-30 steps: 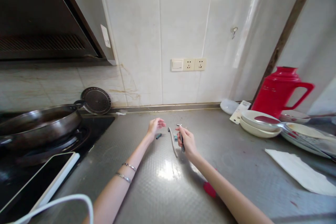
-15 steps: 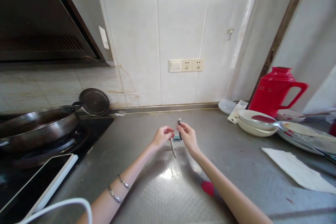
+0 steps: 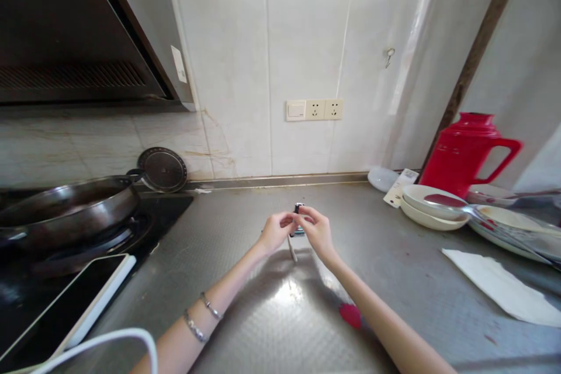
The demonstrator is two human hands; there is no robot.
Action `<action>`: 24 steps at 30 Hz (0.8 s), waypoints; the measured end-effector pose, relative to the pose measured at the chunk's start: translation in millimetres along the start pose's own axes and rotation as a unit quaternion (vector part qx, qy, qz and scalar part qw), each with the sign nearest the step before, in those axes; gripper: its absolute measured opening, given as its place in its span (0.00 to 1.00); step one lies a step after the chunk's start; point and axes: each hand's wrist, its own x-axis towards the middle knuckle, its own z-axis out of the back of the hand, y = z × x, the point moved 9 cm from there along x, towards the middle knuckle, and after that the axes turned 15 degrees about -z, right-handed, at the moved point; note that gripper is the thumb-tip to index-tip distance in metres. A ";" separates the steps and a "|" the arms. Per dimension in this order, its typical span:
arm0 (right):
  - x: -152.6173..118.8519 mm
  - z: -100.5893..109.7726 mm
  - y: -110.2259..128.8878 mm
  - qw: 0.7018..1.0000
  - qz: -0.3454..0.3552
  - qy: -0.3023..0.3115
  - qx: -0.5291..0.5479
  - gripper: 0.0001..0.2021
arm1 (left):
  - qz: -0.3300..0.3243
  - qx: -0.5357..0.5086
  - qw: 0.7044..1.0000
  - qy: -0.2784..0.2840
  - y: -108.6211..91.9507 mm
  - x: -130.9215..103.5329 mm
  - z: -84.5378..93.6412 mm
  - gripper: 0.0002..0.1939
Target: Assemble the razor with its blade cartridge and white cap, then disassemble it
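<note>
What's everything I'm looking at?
wall: 1, pale, behind
counter: 1, grey, centre
small object: 1, black, centre
strip: 1, pale, centre
teal item: count unclear, teal, centre
pan: 1, silver, on stove
stove: 1, black, left
hood: 1, dark, upper left
disc: 1, dark, near wall
phone-like device: 1, black, left
cable: 1, white, left
socket panel: 1, cream, wall
hook: 1, metallic, wall
flask: 1, red, right
dishes: several, whitish, right
card: 1, white, right
sheet: 1, white, right
red item: 1, red, lower centre
bracelets: 2, silver, left forearm
left hand: 1, bare, centre
right hand: 1, bare, centre
</note>
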 end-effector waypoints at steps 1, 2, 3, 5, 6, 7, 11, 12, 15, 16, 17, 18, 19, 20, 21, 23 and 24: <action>0.0 0.1 1.7 1.000 0.003 0.003 0.008 0.14 | 0.006 -0.001 1.000 -0.002 -0.3 1.2 1.8 0.17; 0.5 0.7 2.5 1.000 0.003 0.006 0.019 0.15 | 0.012 0.000 1.000 -0.004 -0.6 2.7 4.5 0.18; 1.6 2.0 1.7 0.999 -0.002 0.005 0.032 0.16 | 0.019 0.003 1.000 -0.008 -1.0 4.6 8.1 0.18; 4.5 4.6 -4.9 0.999 -0.028 0.001 0.045 0.18 | 0.025 0.016 0.999 -0.023 -3.1 9.2 18.8 0.16; 5.6 4.7 -9.4 0.999 -0.043 -0.001 0.034 0.18 | 0.024 0.025 0.999 -0.033 -4.9 11.9 25.4 0.15; 5.8 3.1 -13.5 0.999 -0.052 0.002 0.003 0.18 | 0.020 0.034 0.998 -0.045 -7.1 14.5 32.5 0.14; -6.6 -21.0 -19.3 0.960 -0.006 0.052 -0.273 0.14 | 0.019 0.041 0.996 -0.077 -12.1 20.7 52.6 0.12; -12.3 -28.4 -20.1 0.936 0.014 0.061 -0.347 0.14 | 0.021 0.040 0.996 -0.081 -12.2 21.1 54.9 0.11; -26.9 -45.1 -21.8 0.862 0.054 0.067 -0.500 0.14 | 0.038 0.029 0.995 -0.087 -9.8 20.6 55.6 0.10; -29.9 -48.8 -22.5 0.844 0.058 0.066 -0.529 0.15 | 0.044 0.025 0.995 -0.087 -8.6 20.2 54.8 0.10; -31.9 -51.9 -23.5 0.830 0.058 0.066 -0.550 0.15 | 0.049 0.021 0.995 -0.087 -7.5 19.9 53.8 0.10; -32.9 -54.3 -24.8 0.821 0.056 0.067 -0.565 0.15 | 0.051 0.018 0.995 -0.087 -6.9 19.7 53.0 0.10; -33.2 -56.3 -26.3 0.814 0.052 0.069 -0.574 0.15 | 0.050 0.017 0.995 -0.088 -6.7 19.7 52.5 0.10; -33.2 -57.8 -27.9 0.809 0.048 0.071 -0.581 0.15 | 0.049 0.017 0.995 -0.088 -6.6 19.8 52.2 0.09; -33.0 -59.0 -29.5 0.806 0.045 0.075 -0.586 0.15 | 0.048 0.018 0.995 -0.087 -6.4 19.9 52.1 0.09; -33.0 -61.2 -31.6 0.801 0.043 0.085 -0.591 0.16 | 0.048 0.021 0.995 -0.087 -5.5 19.9 52.5 0.09; -33.1 -61.4 -32.2 0.799 0.040 0.090 -0.593 0.16 | 0.047 0.022 0.995 -0.087 -5.0 19.8 52.9 0.09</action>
